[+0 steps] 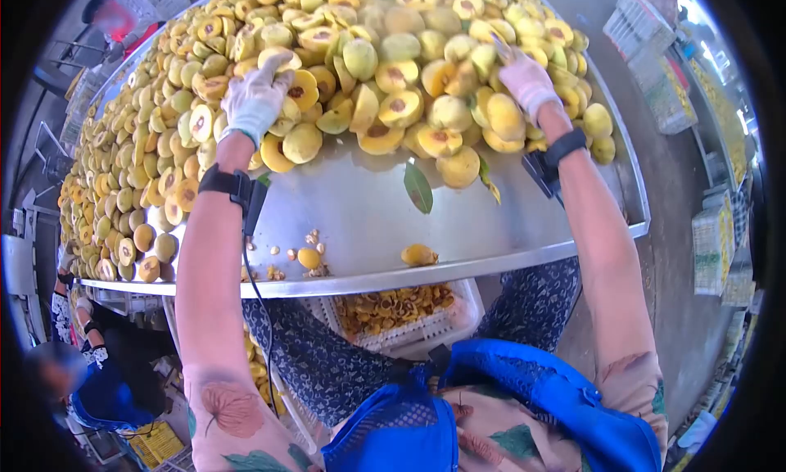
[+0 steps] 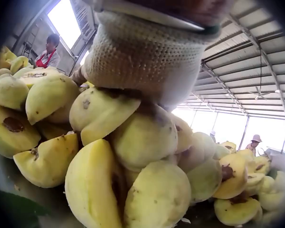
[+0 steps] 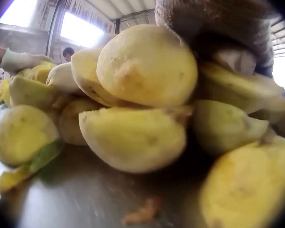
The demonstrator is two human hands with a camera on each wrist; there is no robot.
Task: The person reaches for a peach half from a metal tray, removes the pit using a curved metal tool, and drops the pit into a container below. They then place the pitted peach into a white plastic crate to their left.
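A large heap of cut yellow peaches (image 1: 401,109) covers the metal table. My left hand (image 1: 255,102), in a pale knitted glove, reaches into the heap, its fingers spread at a peach half (image 1: 280,59). In the left wrist view the glove's cuff (image 2: 145,57) lies over several peach pieces (image 2: 145,135) and hides the fingertips. My gloved right hand (image 1: 528,81) rests among peaches at the heap's right side, fingers stretched forward. Close below it the right wrist view shows a whole-looking peach (image 3: 147,65) on top of a cut half (image 3: 135,140).
The table's raised metal rim (image 1: 385,284) runs in front of me. A green leaf (image 1: 417,188), a small peach piece (image 1: 418,254) and loose pits (image 1: 318,248) lie on the metal. Below stands a white crate (image 1: 471,308) with scraps. Another person (image 1: 115,390) sits at left.
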